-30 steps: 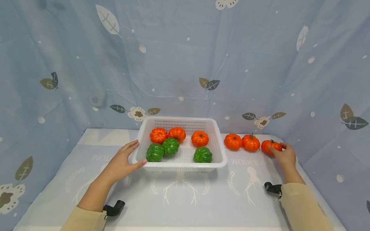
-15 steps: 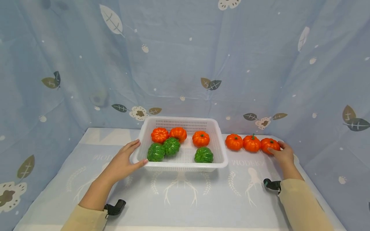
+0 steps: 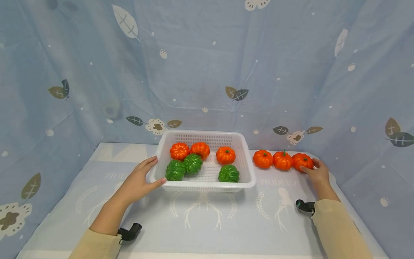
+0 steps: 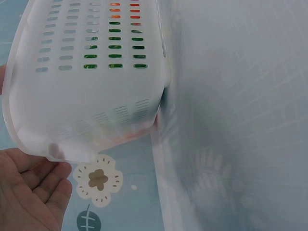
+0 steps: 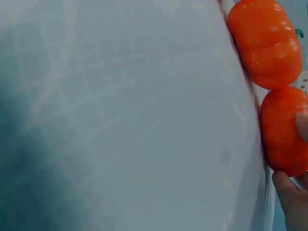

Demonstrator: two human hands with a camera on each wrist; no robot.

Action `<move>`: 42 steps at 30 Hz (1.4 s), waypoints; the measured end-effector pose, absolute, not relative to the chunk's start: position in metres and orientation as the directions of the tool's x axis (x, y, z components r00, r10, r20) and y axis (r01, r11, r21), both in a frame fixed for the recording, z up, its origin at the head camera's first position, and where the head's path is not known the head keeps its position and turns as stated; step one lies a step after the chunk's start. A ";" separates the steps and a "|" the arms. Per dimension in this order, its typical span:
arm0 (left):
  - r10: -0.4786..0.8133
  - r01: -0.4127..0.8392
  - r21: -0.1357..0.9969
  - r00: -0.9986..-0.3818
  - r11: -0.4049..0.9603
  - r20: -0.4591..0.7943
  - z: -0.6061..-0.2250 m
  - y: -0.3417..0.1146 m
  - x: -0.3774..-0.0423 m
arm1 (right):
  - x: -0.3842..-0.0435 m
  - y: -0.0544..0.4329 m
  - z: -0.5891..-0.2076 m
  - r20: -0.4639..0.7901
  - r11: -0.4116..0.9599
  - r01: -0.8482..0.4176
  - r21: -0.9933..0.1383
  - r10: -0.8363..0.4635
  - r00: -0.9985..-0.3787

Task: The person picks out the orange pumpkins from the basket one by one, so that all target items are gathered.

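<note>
In the head view, my left hand (image 3: 139,182) lies at the left end of a white plastic basket (image 3: 207,185), fingers extended along its side and thumb at the front rim. The left wrist view has the fingers touching the basket rim. Far right, my right hand (image 3: 318,177) holds a small orange pumpkin (image 3: 302,162) between thumb and fingers as it sits on the table. That pumpkin ends a row, right beside a second orange pumpkin (image 3: 283,160) with a green stem and a third orange pumpkin (image 3: 262,159). In the right wrist view, the held pumpkin (image 5: 284,137) touches its neighbour.
Inside the basket are three orange pumpkins, one of them an orange pumpkin (image 3: 225,155) on the right, and three green pumpkins, including a green pumpkin (image 3: 229,173) at front right. A patterned blue curtain (image 3: 200,72) rises behind the pale covered table (image 3: 207,223).
My right hand has slid its orange pumpkin left, closing the gap to the neighbouring one. My left hand keeps its place at the basket; the head view has shifted slightly.
</note>
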State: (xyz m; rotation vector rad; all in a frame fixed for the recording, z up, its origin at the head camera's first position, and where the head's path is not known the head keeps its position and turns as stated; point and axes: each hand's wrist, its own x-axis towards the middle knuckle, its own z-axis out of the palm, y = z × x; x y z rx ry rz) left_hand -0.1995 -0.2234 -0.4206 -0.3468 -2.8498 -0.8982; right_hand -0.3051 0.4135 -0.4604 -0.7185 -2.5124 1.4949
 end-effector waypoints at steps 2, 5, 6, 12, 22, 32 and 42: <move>0.178 0.258 0.547 -0.964 0.796 0.196 -0.421 -0.223 -0.199 | -0.306 0.414 -0.461 -0.132 0.388 0.334 -0.859 0.463 -0.876; 0.179 0.259 0.545 -0.964 0.798 0.196 -0.421 -0.224 -0.199 | -0.307 0.415 -0.462 -0.136 0.386 0.335 -0.859 0.459 -0.878; 0.179 0.259 0.545 -0.964 0.798 0.196 -0.421 -0.224 -0.199 | -0.308 0.415 -0.462 -0.136 0.387 0.335 -0.859 0.457 -0.879; 0.180 0.260 0.550 -0.964 0.794 0.196 -0.421 -0.223 -0.200 | -0.307 0.415 -0.462 -0.127 0.404 0.333 -0.852 0.459 -0.879; 0.182 0.266 0.549 -0.962 0.792 0.204 -0.422 -0.223 -0.200 | -0.303 0.415 -0.454 -0.117 0.451 0.339 -0.826 0.451 -0.885; 0.184 0.264 0.550 -0.963 0.792 0.197 -0.421 -0.223 -0.200 | -0.282 0.401 -0.428 -0.093 0.474 0.342 -0.811 0.474 -0.876; 0.181 0.264 0.549 -0.963 0.793 0.200 -0.420 -0.223 -0.199 | -0.262 0.373 -0.392 0.007 0.570 0.190 -0.799 0.326 -0.945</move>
